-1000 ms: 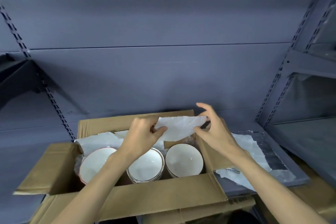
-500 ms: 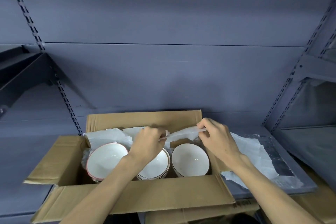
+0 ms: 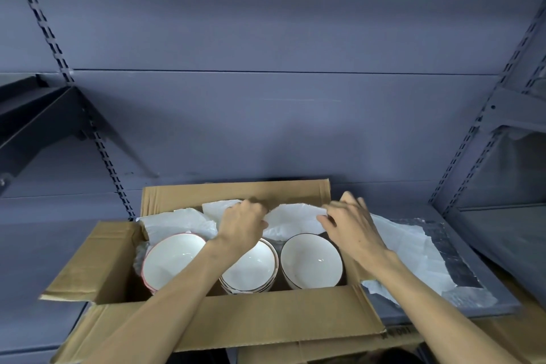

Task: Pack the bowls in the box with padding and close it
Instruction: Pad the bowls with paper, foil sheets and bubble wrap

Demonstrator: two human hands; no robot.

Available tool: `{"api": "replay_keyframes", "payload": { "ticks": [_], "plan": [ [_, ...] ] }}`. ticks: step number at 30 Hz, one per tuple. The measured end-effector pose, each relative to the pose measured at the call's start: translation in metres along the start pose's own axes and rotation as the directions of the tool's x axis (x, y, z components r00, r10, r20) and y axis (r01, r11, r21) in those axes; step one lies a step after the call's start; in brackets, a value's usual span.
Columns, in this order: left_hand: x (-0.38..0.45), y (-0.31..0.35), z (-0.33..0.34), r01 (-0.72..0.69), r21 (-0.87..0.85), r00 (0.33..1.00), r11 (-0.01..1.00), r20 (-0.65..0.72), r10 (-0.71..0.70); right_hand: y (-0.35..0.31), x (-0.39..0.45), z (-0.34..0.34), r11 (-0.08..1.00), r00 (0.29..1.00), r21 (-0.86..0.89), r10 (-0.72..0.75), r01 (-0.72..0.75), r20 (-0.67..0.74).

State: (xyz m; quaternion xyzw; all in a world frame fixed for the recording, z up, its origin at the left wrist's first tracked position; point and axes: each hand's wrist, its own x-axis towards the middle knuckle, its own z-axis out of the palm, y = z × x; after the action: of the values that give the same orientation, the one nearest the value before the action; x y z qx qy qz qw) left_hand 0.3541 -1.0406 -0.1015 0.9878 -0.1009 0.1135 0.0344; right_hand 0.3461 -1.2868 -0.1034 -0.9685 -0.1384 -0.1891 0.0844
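An open cardboard box (image 3: 236, 316) stands on a grey shelf with its flaps spread. Three white bowls sit in a row inside: a red-rimmed bowl (image 3: 172, 260) at left, a gold-rimmed stack (image 3: 254, 269) in the middle, a dark-rimmed bowl (image 3: 310, 261) at right. White padding sheets (image 3: 180, 220) line the back wall. My left hand (image 3: 240, 226) and my right hand (image 3: 351, 227) both pinch one white padding sheet (image 3: 295, 221) low behind the middle and right bowls.
More white sheets and bubble wrap (image 3: 413, 251) lie on the grey shelf (image 3: 484, 301) to the right of the box. Slotted shelf uprights (image 3: 472, 139) stand at both sides. A dark bracket shelf (image 3: 35, 115) juts out at left. Another cardboard box (image 3: 325, 349) sits below.
The sheet was held up flat above the bowls; both hands have lowered it and pressed it down toward the box's back wall behind the bowls.
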Motion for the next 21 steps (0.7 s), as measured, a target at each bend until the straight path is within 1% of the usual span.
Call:
{"api": "replay_keyframes", "payload": {
  "ticks": [1,2,3,6,8,10,12,14,17,19,21],
  "plan": [
    [0.000,-0.001,0.002,-0.001,-0.022,1.000,1.000,-0.009,0.001,-0.001,-0.001,-0.002,1.000,0.998,-0.017,-0.023,0.022,-0.056],
    [0.001,-0.002,0.003,-0.003,-0.040,1.000,0.999,-0.016,0.002,0.000,-0.001,-0.003,0.999,0.996,-0.036,-0.029,0.027,-0.080],
    [0.001,-0.002,0.005,-0.002,-0.050,1.000,0.999,-0.023,0.001,0.001,0.000,-0.003,0.998,0.997,-0.058,-0.022,0.018,-0.071],
    [-0.001,-0.002,0.005,0.012,-0.057,0.998,0.998,-0.065,-0.016,0.005,0.001,0.002,0.994,0.999,-0.108,0.036,-0.033,0.034],
    [-0.001,-0.003,0.004,0.011,-0.037,0.994,0.999,-0.105,-0.015,0.006,0.003,0.004,0.991,0.990,-0.060,0.126,-0.122,0.061],
    [0.000,-0.005,0.002,0.005,0.025,0.992,1.000,-0.130,-0.002,0.004,0.007,0.003,0.983,0.980,-0.021,0.182,-0.181,0.075],
    [0.001,-0.005,0.001,0.001,0.108,0.995,0.994,-0.098,0.009,0.001,0.010,0.002,0.980,0.972,-0.057,0.197,-0.191,0.132],
    [0.002,-0.003,0.001,0.003,0.140,0.999,0.990,-0.053,0.005,-0.002,0.010,0.002,0.973,0.952,-0.123,0.217,-0.194,0.216],
    [0.001,0.000,0.003,0.020,0.070,0.997,0.997,-0.070,-0.015,-0.002,0.009,0.002,0.955,0.911,-0.155,0.288,-0.252,0.296],
    [0.001,0.000,0.004,0.020,0.019,0.993,1.000,-0.121,-0.018,-0.002,0.008,0.001,0.951,0.900,-0.116,0.310,-0.288,0.305],
    [0.001,0.001,0.005,0.020,0.000,0.988,1.000,-0.155,-0.019,-0.002,0.007,-0.001,0.953,0.911,-0.048,0.302,-0.300,0.280]
  ]
}}
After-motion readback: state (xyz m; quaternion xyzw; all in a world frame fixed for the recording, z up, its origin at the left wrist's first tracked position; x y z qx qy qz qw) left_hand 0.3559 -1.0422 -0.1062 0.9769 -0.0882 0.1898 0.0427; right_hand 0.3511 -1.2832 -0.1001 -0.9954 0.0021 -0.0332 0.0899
